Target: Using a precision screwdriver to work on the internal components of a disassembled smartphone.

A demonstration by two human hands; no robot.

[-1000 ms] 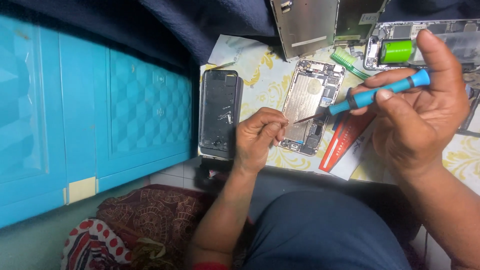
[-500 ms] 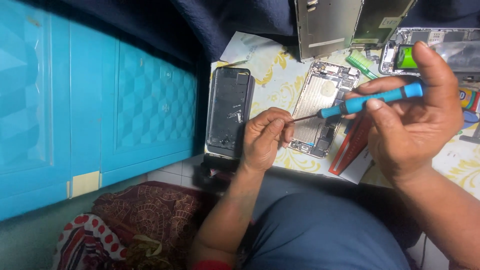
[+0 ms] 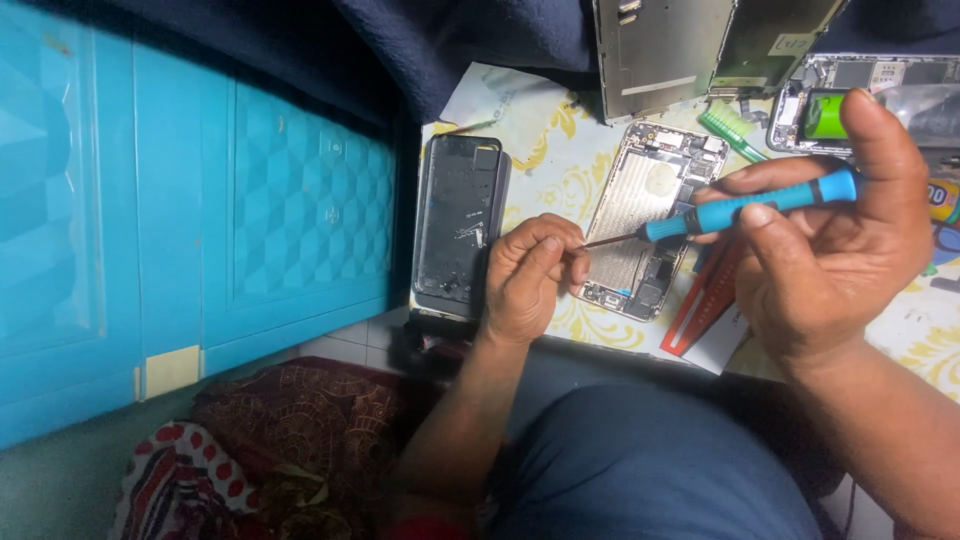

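Near the front edge of the patterned mat (image 3: 520, 125), head view: left hand (image 3: 530, 275) has fingertips pinched together at the screwdriver's tip, probably on a tiny screw, too small to confirm. Right hand (image 3: 830, 250) wraps the blue screwdriver (image 3: 745, 208), held nearly level so its point reaches those fingertips. Opened phone chassis (image 3: 645, 215) lies just beneath; black screen frame (image 3: 460, 225) sits beside it, toward the mat's left edge.
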